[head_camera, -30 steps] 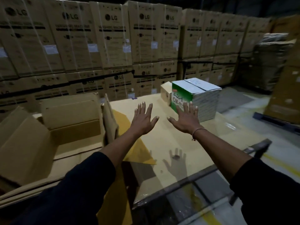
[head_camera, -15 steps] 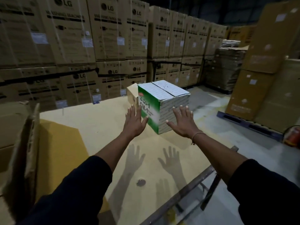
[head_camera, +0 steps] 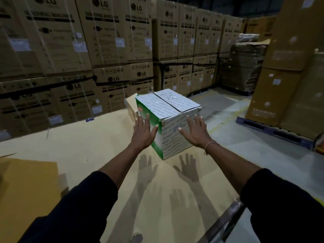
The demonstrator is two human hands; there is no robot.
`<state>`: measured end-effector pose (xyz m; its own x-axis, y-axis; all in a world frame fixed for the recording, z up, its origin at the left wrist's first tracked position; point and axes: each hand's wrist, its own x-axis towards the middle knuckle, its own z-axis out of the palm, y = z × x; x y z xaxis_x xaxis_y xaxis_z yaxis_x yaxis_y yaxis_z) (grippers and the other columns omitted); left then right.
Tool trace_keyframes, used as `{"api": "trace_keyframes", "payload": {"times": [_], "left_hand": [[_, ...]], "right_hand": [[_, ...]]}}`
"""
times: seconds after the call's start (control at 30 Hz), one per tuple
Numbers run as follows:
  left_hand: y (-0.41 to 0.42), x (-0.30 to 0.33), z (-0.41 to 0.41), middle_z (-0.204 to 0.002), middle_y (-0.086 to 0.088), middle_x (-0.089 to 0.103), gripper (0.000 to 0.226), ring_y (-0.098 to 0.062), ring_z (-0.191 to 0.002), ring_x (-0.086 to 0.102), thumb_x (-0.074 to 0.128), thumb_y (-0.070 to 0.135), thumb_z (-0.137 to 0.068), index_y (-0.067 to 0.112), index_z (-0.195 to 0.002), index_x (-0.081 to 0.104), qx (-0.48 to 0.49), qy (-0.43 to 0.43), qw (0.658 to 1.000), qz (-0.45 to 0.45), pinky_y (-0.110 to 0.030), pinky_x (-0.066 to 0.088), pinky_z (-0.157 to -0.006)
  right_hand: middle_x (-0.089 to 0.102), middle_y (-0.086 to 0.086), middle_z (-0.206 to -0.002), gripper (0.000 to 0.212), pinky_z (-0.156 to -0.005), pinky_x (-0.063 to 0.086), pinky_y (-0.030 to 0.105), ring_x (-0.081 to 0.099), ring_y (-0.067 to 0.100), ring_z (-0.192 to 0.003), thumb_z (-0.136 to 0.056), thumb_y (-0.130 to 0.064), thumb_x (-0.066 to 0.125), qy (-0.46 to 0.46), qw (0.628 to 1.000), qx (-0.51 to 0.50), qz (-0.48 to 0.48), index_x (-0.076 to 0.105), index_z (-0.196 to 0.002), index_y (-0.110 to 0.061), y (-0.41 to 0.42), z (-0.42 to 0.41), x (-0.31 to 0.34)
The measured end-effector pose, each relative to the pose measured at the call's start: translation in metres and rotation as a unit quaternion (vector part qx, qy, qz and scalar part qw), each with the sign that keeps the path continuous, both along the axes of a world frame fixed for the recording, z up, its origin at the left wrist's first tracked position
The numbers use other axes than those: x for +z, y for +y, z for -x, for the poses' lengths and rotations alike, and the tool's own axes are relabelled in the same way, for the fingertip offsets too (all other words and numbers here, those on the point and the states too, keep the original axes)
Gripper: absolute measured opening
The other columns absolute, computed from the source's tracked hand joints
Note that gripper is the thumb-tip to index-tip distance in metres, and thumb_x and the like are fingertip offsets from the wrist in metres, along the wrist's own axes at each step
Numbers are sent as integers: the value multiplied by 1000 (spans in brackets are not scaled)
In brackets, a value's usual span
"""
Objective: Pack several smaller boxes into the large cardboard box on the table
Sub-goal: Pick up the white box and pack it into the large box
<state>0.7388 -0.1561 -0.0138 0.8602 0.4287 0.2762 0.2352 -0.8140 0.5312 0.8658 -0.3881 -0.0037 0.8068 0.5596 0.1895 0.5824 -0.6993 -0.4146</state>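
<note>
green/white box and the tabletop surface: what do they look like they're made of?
Green and white box: looks like printed cardboard with a matte finish. Signs are the folded top flaps meeting at a centre seam, a dented corner and handwriting on the lid.

Table: the top looks like tan corrugated board or paper sheeting, matte, judging by a loose overlapping sheet at left. A dull metal rail edges it; what lies underneath is hidden.

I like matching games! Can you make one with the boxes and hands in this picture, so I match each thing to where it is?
Things:
1. white and green box
2. left hand
3. right hand
4. small brown box

Places:
A. by the box's white side
B. behind the white and green box
C. on the table, in the middle
D. by the box's green side

Pairs: 1-C, 2-D, 3-A, 4-B
</note>
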Motion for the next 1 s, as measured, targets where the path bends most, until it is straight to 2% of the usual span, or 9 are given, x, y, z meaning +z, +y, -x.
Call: {"api": "trace_keyframes", "payload": {"times": [0.23, 0.37, 0.53, 0.63, 0.73, 0.8, 0.9, 1.0], "left_hand": [[-1, -4, -64, -172, -10, -10, 79, -32, -157, -14, 31, 64, -103, 25, -165, 2, 36, -3, 999, 31, -55, 1, -127], [-6, 7, -108, -171, -12, -12, 79, -33, -157, -16, 32, 64, -104, 26, -165, -1, 82, 2, 994, 72, -52, -2, -127], [-18, 22, -157, -170, -14, -17, 79, -37, -156, -16, 34, 64, -103, 28, -165, -1, 134, 11, 984, 115, -55, 0, -125], [-21, 27, -179, -170, -16, -18, 82, -40, -156, -14, 37, 64, -102, 27, -164, -2, 168, 22, 978, 121, -57, 2, -125], [-21, 23, -193, -170, -17, -16, 87, -43, -156, -11, 39, 67, -101, 26, -165, -3, 206, 32, 969, 132, -60, 9, -123], [-22, 17, -197, -171, -16, -13, 93, -44, -156, -2, 43, 71, -97, 24, -165, -1, 238, 37, 960, 142, -59, 17, -122], [-20, 6, -200, -171, -17, 1, 100, -44, -151, 27, 49, 76, -91, 21, -164, 7, 280, 27, 947, 158, -53, 34, -116], [-14, 2, -201, -160, -13, 34, 97, -36, -136, 48, 56, 78, -83, 22, -156, 25, 285, -2, 944, 164, -48, 47, -104]], "right_hand": [[-8, 13, -173, 87, -124, -8, 57, -15, 37, -158, -98, -74, 37, -6, 1000, 25, 7, 9, -167, -27, 29, -91, 11], [-8, 12, -173, 86, -122, -11, 60, -18, 37, -157, -98, -75, 36, -13, 999, 42, 27, 10, -166, -31, 37, -149, 20], [-16, 17, -171, 87, -121, -14, 62, -20, 41, -156, -96, -78, 36, 22, 997, 53, 50, 8, -166, -35, 50, -209, 38], [-16, 20, -170, 89, -124, -6, 62, -13, 46, -156, -95, -79, 38, 52, 994, 64, 78, 7, -166, -36, 63, -236, 47], [-8, 23, -171, 89, -124, 15, 59, 6, 49, -155, -95, -77, 41, 87, 989, 89, 81, 9, -166, -34, 74, -260, 47], [1, 24, -170, 88, -119, 29, 55, 19, 48, -153, -96, -77, 41, 97, 986, 106, 83, 12, -166, -32, 77, -270, 38], [20, 24, -165, 85, -112, 38, 51, 36, 47, -142, -94, -80, 36, 46, 992, 92, 70, 22, -164, -33, 77, -273, 20], [29, 24, -158, 87, -108, 41, 48, 41, 45, -138, -91, -83, 36, 16, 995, 91, 41, 27, -162, -35, 76, -271, 11]]}}
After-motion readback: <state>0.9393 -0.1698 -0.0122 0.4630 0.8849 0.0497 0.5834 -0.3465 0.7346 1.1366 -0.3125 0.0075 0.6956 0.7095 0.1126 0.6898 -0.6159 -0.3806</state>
